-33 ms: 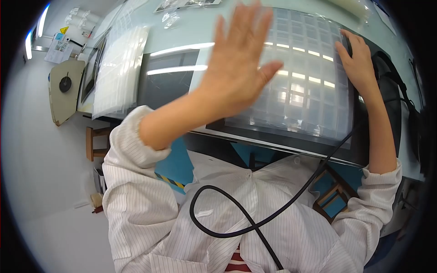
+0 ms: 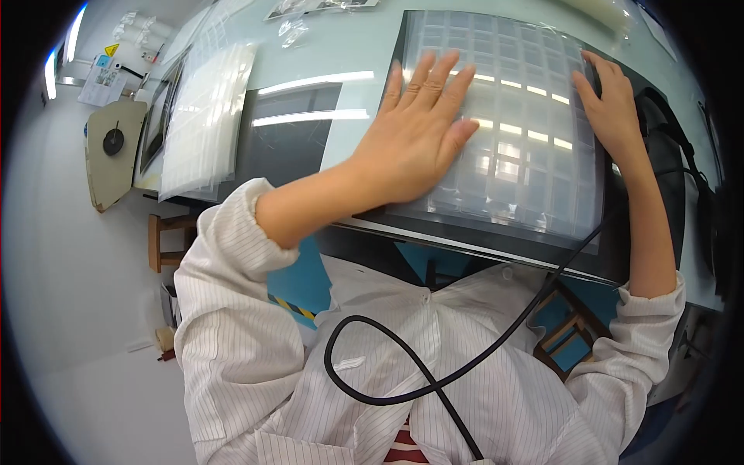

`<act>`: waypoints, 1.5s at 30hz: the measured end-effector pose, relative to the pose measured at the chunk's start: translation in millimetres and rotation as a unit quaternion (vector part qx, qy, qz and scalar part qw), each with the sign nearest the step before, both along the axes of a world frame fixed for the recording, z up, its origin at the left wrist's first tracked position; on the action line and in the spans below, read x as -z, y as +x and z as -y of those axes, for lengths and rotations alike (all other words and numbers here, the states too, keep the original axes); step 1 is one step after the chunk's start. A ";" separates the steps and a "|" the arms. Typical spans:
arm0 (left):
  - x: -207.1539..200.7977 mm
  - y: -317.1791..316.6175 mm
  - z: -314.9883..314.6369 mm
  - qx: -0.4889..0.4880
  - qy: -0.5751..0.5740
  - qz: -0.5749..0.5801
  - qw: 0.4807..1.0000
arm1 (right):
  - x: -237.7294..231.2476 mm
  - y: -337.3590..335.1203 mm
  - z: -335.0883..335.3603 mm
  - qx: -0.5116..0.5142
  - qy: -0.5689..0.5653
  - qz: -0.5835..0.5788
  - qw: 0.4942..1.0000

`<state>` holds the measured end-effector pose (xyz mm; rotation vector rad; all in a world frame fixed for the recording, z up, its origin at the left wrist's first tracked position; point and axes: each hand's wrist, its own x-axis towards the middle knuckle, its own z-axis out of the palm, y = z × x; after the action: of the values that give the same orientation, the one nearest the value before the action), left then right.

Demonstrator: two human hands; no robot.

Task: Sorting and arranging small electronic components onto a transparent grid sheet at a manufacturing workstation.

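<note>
A stack of clear plastic sheets (image 2: 535, 182) with a grid of square pockets lies on a black mat (image 2: 496, 232) in front of me. My left hand (image 2: 415, 139) is over the left part of the sheets, palm down and fingers spread; whether its palm presses on them I cannot tell. At the far right edge of the stack rests my right hand (image 2: 614, 101), its thumb apart from its fingers. A dark object, partly hidden, shows beneath those fingers; its kind is unclear.
More clear pocket sheets (image 2: 209, 124) are piled at the left, beside a dark panel (image 2: 291, 132). A black cable (image 2: 504, 337) loops across my front to the table's right side. Black straps (image 2: 666, 124) lie at the right. Crumpled clear plastic (image 2: 293, 32) is at the back.
My left hand has come down and nearer to me over the sheets, and its motion blur has lessened. My right hand stays where it was.
</note>
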<state>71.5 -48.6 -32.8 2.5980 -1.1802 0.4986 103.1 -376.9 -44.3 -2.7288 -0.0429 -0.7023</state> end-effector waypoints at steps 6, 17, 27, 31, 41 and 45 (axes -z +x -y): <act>-55.8 31.7 -5.5 0.103 -0.181 0.054 0.977 | 2.2 5.1 -3.5 0.004 0.026 -0.005 1.000; -8.9 19.5 -2.7 0.006 -0.120 -0.039 0.992 | 7.5 3.6 4.9 0.039 0.166 -0.020 0.985; -56.9 -22.9 -68.7 -0.003 -0.124 -0.325 0.938 | 5.7 2.9 -0.7 0.044 0.143 0.017 0.989; -60.7 -43.0 -69.6 0.117 0.043 -0.163 0.979 | 3.7 4.1 -1.5 0.042 0.141 -0.016 0.989; -59.5 -41.9 -66.2 0.203 0.217 0.063 0.953 | 1.2 0.5 -8.3 0.032 0.171 -0.020 0.985; -63.8 -31.6 -68.4 0.232 0.218 0.048 0.947 | 2.8 1.9 -7.6 0.024 0.183 -0.023 0.983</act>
<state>39.9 19.8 31.0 2.5041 -2.0634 0.2886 105.1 -369.3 -47.1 -2.3975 0.1481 -0.5919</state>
